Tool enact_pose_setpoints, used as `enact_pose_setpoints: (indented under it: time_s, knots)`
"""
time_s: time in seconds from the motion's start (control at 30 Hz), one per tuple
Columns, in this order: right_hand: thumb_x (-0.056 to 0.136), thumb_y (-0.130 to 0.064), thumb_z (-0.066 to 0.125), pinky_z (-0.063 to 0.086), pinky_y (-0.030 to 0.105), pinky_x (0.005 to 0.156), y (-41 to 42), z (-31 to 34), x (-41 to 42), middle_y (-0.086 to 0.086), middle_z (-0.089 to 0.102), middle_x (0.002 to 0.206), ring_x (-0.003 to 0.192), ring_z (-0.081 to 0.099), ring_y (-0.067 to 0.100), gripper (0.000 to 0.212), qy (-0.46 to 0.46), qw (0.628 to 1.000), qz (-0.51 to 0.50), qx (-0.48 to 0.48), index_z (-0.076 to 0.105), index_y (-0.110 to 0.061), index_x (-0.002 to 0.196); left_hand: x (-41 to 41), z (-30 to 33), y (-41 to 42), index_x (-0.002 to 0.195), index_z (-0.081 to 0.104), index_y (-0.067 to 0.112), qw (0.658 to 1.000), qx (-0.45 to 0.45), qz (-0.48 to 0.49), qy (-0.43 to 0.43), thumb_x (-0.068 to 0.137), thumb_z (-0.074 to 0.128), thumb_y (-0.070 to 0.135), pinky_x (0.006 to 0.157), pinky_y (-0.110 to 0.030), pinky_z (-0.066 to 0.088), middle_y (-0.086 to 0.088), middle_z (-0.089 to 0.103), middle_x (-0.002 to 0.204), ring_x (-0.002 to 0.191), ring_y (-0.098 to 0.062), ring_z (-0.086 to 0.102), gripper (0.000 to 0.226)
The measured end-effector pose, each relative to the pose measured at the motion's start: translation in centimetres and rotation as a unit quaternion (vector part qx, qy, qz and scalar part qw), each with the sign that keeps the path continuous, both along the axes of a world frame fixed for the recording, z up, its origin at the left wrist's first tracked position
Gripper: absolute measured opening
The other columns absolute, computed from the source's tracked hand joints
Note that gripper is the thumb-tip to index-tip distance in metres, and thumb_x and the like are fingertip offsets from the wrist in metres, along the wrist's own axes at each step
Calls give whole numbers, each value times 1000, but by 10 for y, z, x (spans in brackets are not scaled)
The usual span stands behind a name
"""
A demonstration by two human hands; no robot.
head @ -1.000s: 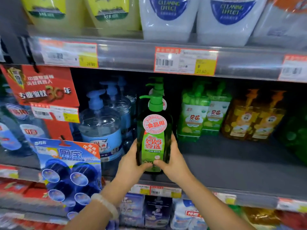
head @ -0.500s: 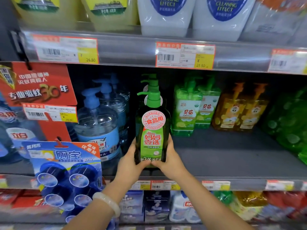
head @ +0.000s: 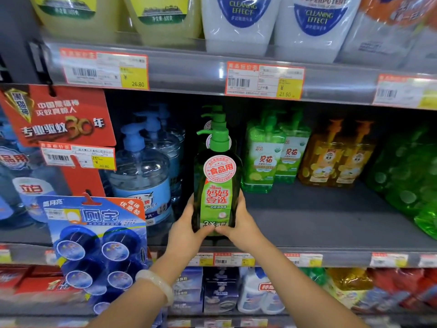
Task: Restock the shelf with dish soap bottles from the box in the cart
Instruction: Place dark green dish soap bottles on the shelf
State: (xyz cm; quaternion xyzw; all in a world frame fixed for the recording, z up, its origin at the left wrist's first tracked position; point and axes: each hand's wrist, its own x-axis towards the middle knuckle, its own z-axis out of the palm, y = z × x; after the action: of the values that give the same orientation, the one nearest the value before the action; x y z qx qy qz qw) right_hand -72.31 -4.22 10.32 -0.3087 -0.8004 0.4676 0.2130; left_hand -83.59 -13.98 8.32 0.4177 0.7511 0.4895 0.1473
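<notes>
Dish soap bottle (head: pixel 218 185), centre frame, gripped low by left hand (head: pixel 186 229) and right hand (head: pixel 243 227), unmoved on shelf (head: pixel 319 223) front: placement nearly complete.

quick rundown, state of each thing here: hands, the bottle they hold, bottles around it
dark green bottle: upright, held at shelf front
left hand: grips bottle's lower left side
right hand: grips bottle's lower right side
blue pump bottles: upright, left
light green bottles: upright, right
</notes>
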Motion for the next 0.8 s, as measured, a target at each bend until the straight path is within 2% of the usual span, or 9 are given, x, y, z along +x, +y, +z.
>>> enact_pose_setpoints:
  time_s: [0.07,0.17,0.2,0.3,0.4,0.53,0.67,0.8]
  knots:
    - [77,-1,71,40,4,87,0,1,1,-14,44,129,121,46,4,106,-5,1000,-5,1,-4,-26,149,2,3,-1,146,24,22,1000,-15,-8,-1,78,74,21,102,-38,44,1,57,130,119,-16,54,84]
    - [78,-7,72,38,30,108,-8,-2,7,-3,42,143,131,42,13,104,-23,999,-24,6,-2,-20,150,10,3,-9,145,25,15,999,-46,10,9,78,72,20,104,-38,41,-8,51,134,123,-21,49,81]
    - [79,-9,72,36,33,110,-12,-3,9,-1,40,146,133,40,14,102,-28,999,-37,17,0,-20,151,16,3,-14,145,26,13,998,-52,34,16,80,71,20,105,-36,39,-10,46,137,126,-22,45,80]
    - [82,-13,69,30,24,108,-24,-9,21,4,38,144,134,36,17,86,-50,994,-78,63,15,-17,149,39,-5,-31,140,35,8,994,-23,81,69,83,67,16,106,-31,34,-11,43,135,127,-24,41,66]
    - [87,-15,64,25,25,112,-38,-17,37,5,31,149,138,31,19,72,-92,986,-84,107,24,-13,146,65,-16,-40,138,38,12,988,-26,5,153,85,62,16,106,-24,27,-5,42,135,127,-20,38,58]
    - [89,-7,56,16,24,114,-48,-33,78,7,24,154,142,24,20,60,-151,967,-86,188,32,-10,143,92,-32,-28,142,32,13,954,-98,-114,258,83,62,22,111,-25,19,-4,32,146,135,-22,29,66]
    - [87,-11,56,15,24,113,-50,-53,143,8,21,155,141,23,23,65,-252,941,-116,191,27,-11,145,128,-45,-9,147,14,15,898,-195,-208,335,85,58,32,117,-29,8,-4,11,156,144,-20,10,78]
    - [87,-17,59,16,27,114,-57,-71,220,7,17,156,143,20,22,71,-341,913,-154,164,22,-13,147,186,-49,10,147,12,15,861,-197,-281,375,87,54,31,118,-31,9,-5,8,157,145,-20,9,75]
